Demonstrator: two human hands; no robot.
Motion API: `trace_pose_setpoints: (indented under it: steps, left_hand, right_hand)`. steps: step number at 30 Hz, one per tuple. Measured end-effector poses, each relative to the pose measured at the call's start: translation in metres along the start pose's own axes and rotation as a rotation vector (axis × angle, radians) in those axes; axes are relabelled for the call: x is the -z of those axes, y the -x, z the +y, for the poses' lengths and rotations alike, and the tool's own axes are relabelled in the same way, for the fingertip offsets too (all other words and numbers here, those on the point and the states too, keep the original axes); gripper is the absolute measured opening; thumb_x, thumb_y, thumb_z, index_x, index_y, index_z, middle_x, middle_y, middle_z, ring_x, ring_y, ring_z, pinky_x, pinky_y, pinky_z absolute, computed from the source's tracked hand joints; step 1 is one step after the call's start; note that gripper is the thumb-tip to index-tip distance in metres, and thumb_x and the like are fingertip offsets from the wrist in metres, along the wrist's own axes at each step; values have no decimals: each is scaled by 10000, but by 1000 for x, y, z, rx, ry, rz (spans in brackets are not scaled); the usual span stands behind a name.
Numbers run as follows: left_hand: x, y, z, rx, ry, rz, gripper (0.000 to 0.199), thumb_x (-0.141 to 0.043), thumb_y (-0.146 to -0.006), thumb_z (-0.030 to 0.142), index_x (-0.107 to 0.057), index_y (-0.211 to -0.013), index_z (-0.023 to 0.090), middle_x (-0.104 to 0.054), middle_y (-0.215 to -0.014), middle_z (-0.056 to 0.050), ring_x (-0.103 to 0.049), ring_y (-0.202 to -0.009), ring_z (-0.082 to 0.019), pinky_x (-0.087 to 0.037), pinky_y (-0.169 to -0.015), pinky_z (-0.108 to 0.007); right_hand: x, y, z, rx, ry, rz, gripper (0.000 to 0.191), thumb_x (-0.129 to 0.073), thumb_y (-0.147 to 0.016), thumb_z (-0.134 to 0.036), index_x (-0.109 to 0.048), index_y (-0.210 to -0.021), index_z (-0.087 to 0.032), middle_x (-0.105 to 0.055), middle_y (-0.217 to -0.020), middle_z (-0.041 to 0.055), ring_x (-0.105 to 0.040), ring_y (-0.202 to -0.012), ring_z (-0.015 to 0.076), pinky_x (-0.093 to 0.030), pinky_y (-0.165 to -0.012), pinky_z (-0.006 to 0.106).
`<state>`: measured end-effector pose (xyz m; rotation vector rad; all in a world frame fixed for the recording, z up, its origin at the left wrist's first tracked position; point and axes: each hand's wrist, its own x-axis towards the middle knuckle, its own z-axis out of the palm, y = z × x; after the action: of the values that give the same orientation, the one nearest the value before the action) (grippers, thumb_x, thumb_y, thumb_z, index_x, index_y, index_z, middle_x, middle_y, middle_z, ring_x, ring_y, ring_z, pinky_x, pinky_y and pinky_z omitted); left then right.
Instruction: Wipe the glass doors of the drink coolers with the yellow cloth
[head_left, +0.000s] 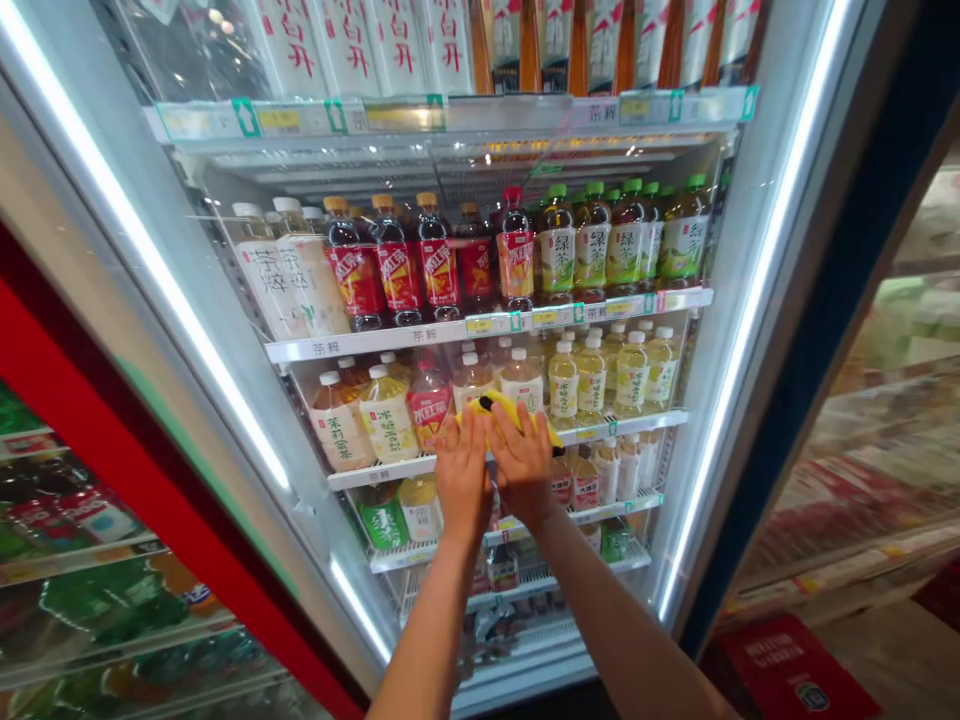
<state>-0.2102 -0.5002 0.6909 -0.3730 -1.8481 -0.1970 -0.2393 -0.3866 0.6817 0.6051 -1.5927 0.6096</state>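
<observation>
Both hands are raised in front of a lit drinks fridge, over its glass front. Under the fingers lies a yellow cloth (505, 404) with dark patches; most of it is hidden by the hands. My left hand (462, 475) rests flat on the cloth's left part, fingers stretched upward. Close beside it, my right hand (523, 465) lies flat on the cloth's middle and right, its fingers stretched out and slightly spread. Behind the hands, a shelf carries a large red-labelled tea bottle (430, 402) and pale-labelled bottles (386, 415).
Above stand red-labelled bottles (437, 262) and green-capped tea bottles (628, 240) behind a price rail (450, 331). Bright light strips (757, 310) run along both fridge sides. A red frame (172, 470) borders more shelves at left. A red box (787, 670) sits at lower right.
</observation>
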Motion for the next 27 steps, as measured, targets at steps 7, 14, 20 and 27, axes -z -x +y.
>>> trace_pose_setpoints:
  steps: [7, 14, 20, 27]
  left_hand:
    - [-25, 78, 19, -14, -61, -125, 712, -446, -974, 37, -228, -1627, 220, -403, -1588, -162, -212, -1541, -266, -274, -1251, -565]
    - [-62, 22, 68, -47, -40, -47, 605, -406, -992, 49, -371, -1576, 205, -535, -1506, -163, -316, -1516, -263, -261, -1255, -560]
    - [-34, 9, 54, -17, 17, 0, 663, -421, -990, 70, -296, -1609, 275, -471, -1569, -108, -246, -1549, -231, -168, -1287, -544]
    - [-60, 59, 90, -54, 13, -103, 691, -427, -985, 38, -241, -1622, 233, -512, -1540, -135, -288, -1533, -233, -275, -1257, -557]
  right_hand:
    - [28, 68, 28, 103, 1, -155, 449, -485, -990, -100, -605, -1402, -233, -624, -1458, 65, -361, -1524, 222, -261, -1285, 489]
    - [58, 34, 91, 36, 9, -88, 448, -474, -1017, -184, -561, -1451, -254, -593, -1484, 83, -302, -1548, 271, -206, -1276, 614]
    - [38, 18, 62, 35, -64, -54, 460, -471, -1001, -142, -572, -1436, -254, -600, -1478, 64, -315, -1543, 236, -168, -1297, 569]
    - [68, 75, 97, 10, -68, -79, 421, -488, -1011, -148, -601, -1398, -269, -637, -1437, 69, -343, -1530, 243, -178, -1288, 590]
